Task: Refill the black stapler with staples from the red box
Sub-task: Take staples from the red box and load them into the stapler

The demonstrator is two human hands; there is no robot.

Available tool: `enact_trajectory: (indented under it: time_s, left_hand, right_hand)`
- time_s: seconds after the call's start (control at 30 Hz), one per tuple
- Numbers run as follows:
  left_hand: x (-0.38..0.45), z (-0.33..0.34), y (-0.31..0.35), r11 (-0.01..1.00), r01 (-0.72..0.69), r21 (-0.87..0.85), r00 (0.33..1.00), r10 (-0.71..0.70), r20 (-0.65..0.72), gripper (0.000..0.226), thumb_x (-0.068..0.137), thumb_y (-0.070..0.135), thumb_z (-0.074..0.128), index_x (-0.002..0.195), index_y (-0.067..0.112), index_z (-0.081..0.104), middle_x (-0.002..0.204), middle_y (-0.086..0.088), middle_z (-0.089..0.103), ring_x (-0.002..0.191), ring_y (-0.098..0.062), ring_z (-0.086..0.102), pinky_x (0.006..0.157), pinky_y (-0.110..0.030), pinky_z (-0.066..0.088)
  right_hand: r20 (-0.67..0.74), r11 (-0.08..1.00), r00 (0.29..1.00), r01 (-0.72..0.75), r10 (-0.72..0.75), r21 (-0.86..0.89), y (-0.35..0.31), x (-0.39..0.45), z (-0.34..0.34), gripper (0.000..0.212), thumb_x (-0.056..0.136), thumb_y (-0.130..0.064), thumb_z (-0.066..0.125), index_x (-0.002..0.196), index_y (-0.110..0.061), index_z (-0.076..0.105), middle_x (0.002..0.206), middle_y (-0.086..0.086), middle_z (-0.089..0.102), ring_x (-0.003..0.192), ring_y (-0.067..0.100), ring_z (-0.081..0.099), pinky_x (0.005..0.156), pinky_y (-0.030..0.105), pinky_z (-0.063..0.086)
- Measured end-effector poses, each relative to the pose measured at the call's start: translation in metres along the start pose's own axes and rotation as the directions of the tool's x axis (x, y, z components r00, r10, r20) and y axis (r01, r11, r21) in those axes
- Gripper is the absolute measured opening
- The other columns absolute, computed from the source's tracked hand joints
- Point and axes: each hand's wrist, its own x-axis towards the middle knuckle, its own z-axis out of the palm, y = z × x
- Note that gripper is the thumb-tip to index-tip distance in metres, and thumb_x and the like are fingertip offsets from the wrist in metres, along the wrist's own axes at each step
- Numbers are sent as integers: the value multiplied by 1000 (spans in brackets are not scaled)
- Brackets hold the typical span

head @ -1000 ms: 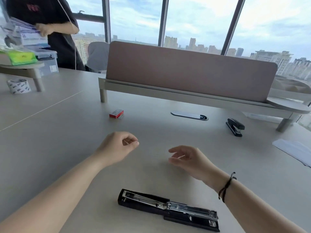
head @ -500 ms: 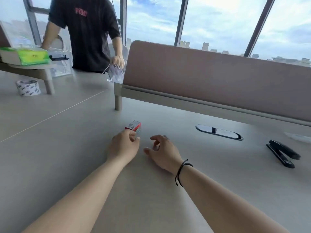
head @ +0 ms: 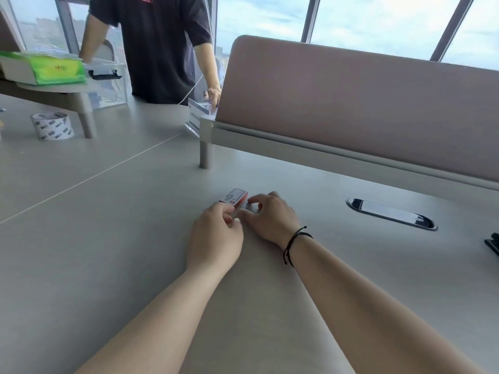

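both our hands reach the small red cardboard staple box (head: 234, 197) on the grey matte desk (head: 81, 238): left hand (head: 216, 238) fingertips touch it, right hand (head: 271, 217) half-curled beside, neither gripping. box label unreadable; window wall behind.

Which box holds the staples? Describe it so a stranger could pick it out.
Start at the long pinkish desk divider across the grey table. In front of its left end, just beyond the fingertips of the left hand and right hand, lies the red box. It is small and flat, the only red thing on the table.
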Motion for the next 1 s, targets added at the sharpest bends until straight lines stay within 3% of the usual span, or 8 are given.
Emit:
enact_trajectory:
  time_s: [0.2, 0.4, 0.57, 0.67, 0.77, 0.87, 1.0]
  left_hand:
    - [-1, -3, 3, 1000, 5, -24, 999, -6, -35, 28, 89, 10, 60, 115, 18, 68, 97, 0, 73, 99, -25, 66, 85, -32, 50]
    - [-2, -4, 3, 999, 2, -32, 999, -3, -33, 29, 86, 4, 56, 110, 17, 68, 91, 0, 73, 93, -25, 66, 76, -27, 46]
    - [-7, -7, 8, 998, -2, -55, 999, 4, 35, 23, 85, 11, 59, 102, 21, 70, 88, 6, 70, 87, -23, 67, 74, -30, 51]
    - [-14, -11, 13, 998, -55, -36, 995, 57, 85, 15, 83, 19, 65, 94, 26, 72, 84, 11, 71, 81, -19, 68, 71, -27, 52]
    - [-30, -17, 21, 991, -129, -47, 980, 135, 147, 13, 84, 19, 70, 78, 31, 71, 80, 8, 73, 74, -13, 68, 63, -21, 47]
    - [-59, -24, 37, 975, -200, -93, 935, 219, 281, 19, 84, 17, 74, 73, 32, 70, 77, 7, 74, 68, -9, 65, 71, -27, 50]
    - [-117, -35, 80, 900, -417, -125, 767, 422, 483, 7, 82, 23, 80, 80, 26, 74, 79, 8, 75, 72, -3, 67, 73, -26, 53]
  right_hand:
    - [1, 995, 1000, -5, 5, 96, 5, -5, -5, 37, 83, -52, 61, 113, -34, 70, 109, -5, 62, 105, 20, 63, 92, 33, 49]
    - [32, 954, 999, -40, 32, 298, 12, -30, -22, 35, 85, -48, 67, 111, -25, 75, 100, -8, 69, 87, 12, 61, 77, 26, 48]
    - [146, 880, 988, -111, 48, 462, 27, -80, -54, 29, 88, -37, 70, 111, -20, 76, 89, -9, 67, 71, 0, 56, 62, 12, 42]
    - [230, 789, 968, -216, 97, 575, 42, -123, -77, 23, 89, -33, 70, 107, -20, 77, 87, -10, 69, 76, 6, 57, 66, 15, 43]
    - [296, 733, 947, -288, 123, 617, 57, -169, -104, 28, 89, -34, 70, 107, -14, 77, 89, -5, 70, 79, 12, 57, 75, 27, 41]
    - [377, 584, 919, -371, 118, 722, 71, -217, -136, 32, 89, -35, 69, 109, -11, 77, 95, 0, 70, 83, 17, 59, 77, 31, 44]
    - [388, 400, 918, -385, 77, 832, 86, -276, -168, 38, 86, -40, 71, 110, -11, 77, 101, 3, 70, 92, 19, 59, 81, 33, 44]
